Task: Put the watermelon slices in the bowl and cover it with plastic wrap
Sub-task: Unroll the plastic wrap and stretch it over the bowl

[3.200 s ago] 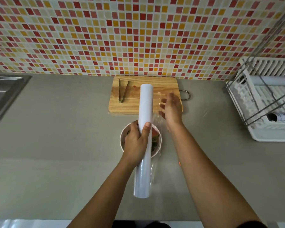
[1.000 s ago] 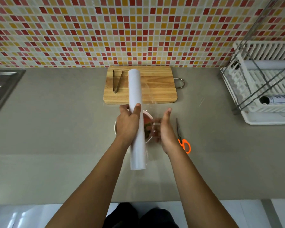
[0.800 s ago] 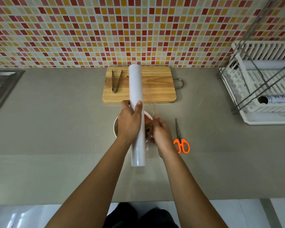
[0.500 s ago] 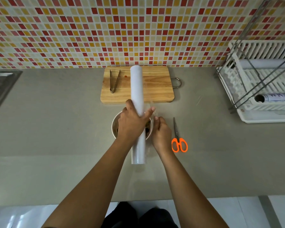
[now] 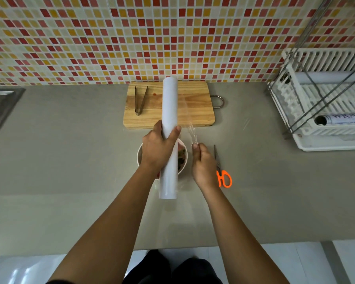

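Under your left hand (image 5: 159, 149), closed round the wrap roll (image 5: 168, 138), sits the bowl (image 5: 182, 160); your right hand (image 5: 203, 163) pinches clear film (image 5: 193, 133). "WRAP" shows on the rack's tube (image 5: 340, 119).

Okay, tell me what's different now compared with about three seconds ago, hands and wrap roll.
The right hand came back from over the cutting board to beside the bowl and pinched the film's edge. The left hand still grips the wrap roll over the bowl. Tongs stayed put.
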Available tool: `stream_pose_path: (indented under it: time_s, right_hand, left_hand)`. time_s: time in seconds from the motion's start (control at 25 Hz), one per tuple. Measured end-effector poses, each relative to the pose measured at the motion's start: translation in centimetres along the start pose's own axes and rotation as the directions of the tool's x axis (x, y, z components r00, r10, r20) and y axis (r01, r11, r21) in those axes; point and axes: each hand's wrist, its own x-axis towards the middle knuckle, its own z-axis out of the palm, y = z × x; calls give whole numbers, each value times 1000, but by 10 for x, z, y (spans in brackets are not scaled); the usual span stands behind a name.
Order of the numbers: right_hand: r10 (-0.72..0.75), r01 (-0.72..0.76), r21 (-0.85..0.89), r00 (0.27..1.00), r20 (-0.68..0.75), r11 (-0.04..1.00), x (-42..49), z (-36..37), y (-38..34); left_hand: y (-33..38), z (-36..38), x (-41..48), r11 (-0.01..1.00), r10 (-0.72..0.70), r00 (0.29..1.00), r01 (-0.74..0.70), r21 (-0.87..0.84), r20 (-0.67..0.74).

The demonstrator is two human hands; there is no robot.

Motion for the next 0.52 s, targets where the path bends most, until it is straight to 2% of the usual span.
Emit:
stream_pose_path:
  time_s: [0.08,0.24,0.28,0.4,0.52]
  right_hand:
    - [24,-24,27,999,23,999,1,-1,-1]
    - [266,-289,93,942,205,953,-4,6,-12]
    - [272,-293,75,939,212,953,-6,8,-14]
    - [187,-192,80,980,64,978,-11,13,-17]
    - [160,-154,94,985,-64,984,-11,16,-8]
  left_hand:
    - [1,2,-2,1000,-4,999,4,-12,-34]
    - [3,8,-3,1000,-2,989,-1,-23,-146]
    - [4,8,-1,1000,-9,988,5,-31,-155]
    - [6,9,0,999,30,988,-33,-18,-155]
    - [9,10,0,998,58,988,-56,13,-145]
